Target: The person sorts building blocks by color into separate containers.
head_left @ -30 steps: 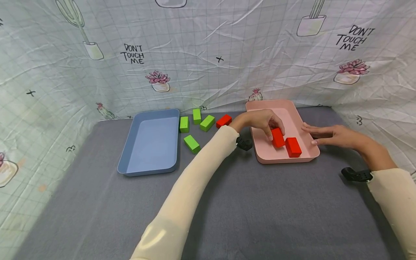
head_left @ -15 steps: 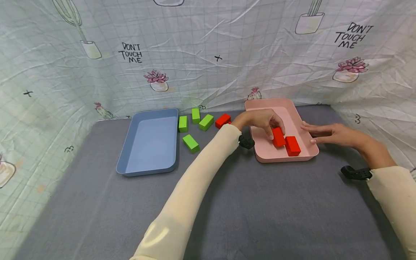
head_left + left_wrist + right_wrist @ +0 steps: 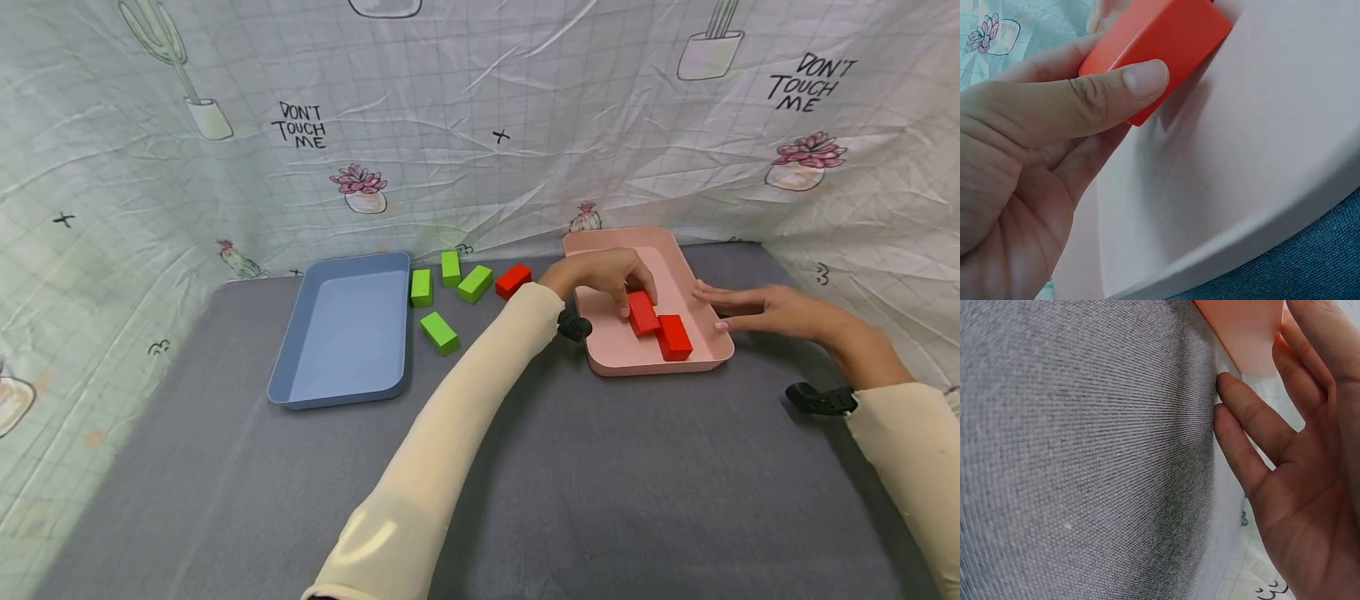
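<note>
My left hand reaches over the pink tray and pinches a red block between thumb and fingers. In the left wrist view the thumb lies along one side of that red block, which is tilted close above the tray floor. A second red block lies in the tray against the held one's near right side. My right hand rests its extended fingers on the tray's right outer wall; in the right wrist view these fingers are spread, two of them near the grey cloth.
A blue tray stands on the left of the grey table. Between the trays lie several green blocks and a red block, partly behind the left sleeve. A printed curtain stands close behind.
The held red block has tipped slightly and now touches the other red block in the tray. My left wrist has shifted a little to the right. The right hand stays at the tray wall.
</note>
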### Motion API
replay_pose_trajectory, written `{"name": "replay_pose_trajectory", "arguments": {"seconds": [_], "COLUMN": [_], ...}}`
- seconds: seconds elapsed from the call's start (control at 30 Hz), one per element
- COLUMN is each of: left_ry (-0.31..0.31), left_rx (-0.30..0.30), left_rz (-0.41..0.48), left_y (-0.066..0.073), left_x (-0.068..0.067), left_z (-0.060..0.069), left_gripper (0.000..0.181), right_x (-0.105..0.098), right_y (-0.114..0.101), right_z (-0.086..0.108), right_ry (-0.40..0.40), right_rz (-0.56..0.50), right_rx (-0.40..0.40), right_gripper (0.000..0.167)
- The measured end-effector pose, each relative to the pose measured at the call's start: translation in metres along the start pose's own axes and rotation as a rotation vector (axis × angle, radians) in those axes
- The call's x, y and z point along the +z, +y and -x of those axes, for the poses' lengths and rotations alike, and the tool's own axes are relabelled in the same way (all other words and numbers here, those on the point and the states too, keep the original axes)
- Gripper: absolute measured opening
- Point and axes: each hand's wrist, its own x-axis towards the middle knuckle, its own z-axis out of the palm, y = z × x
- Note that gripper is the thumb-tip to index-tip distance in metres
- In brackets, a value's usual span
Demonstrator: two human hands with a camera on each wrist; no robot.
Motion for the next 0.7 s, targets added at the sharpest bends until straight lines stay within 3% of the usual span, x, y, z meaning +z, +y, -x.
{"name": "replay_pose_trajectory", "arguments": {"seconds": [0.13,0.2,0.37,0.7], "left_ry": [0.013,0.023,0.027,-0.019], "left_rx": [0.011,0.044,0.083,0.019], "left_rz": [-0.009,0.003,0.089,0.120], "left_y": [-0.002,-0.004,-0.009,-0.008], "left_x": [0.000,-0.001,-0.004,-0.011], "left_z": [0.000,0.001,-0.001,-0.009], "left_gripper": [0.037,0.037,0.035,0.036], "right_x": [0.000,0.000,0.000,0.000], "right_y": [0.001,0.001,0.001,0.001], "right_z": [0.000,-0.001,-0.001,-0.002], "right_ry": [0.001,0.002,0.000,0.002], "right_rz": [0.006,0.005,-0.009,-0.006], "right_rx": [-0.005,-0.007,-0.007,0.002], "right_gripper": [0.066,0.066,0.066,0.065]}}
